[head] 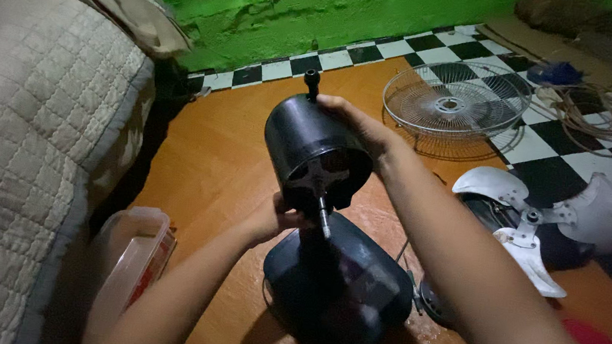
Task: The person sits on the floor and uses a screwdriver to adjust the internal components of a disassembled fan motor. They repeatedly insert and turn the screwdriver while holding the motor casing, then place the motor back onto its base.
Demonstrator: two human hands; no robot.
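Person's body, head view: two bare forearms, no sleeves, watch, bracelet or rings visible. Left hand (271, 219) enters from lower left of the frame; right hand (359, 125) from lower right. Fingers (331, 103) ungloved. Nothing else of the body shows.

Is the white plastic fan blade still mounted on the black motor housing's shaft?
No, the white plastic fan blade lies on the floor, apart from the black motor housing with its bare shaft.

The room is dim, lit from above and behind the camera. The green wall (322, 9) glows oversaturated, the orange floor (225, 157) shows faint sheen, corners fall dark, and near forearms blur softly.
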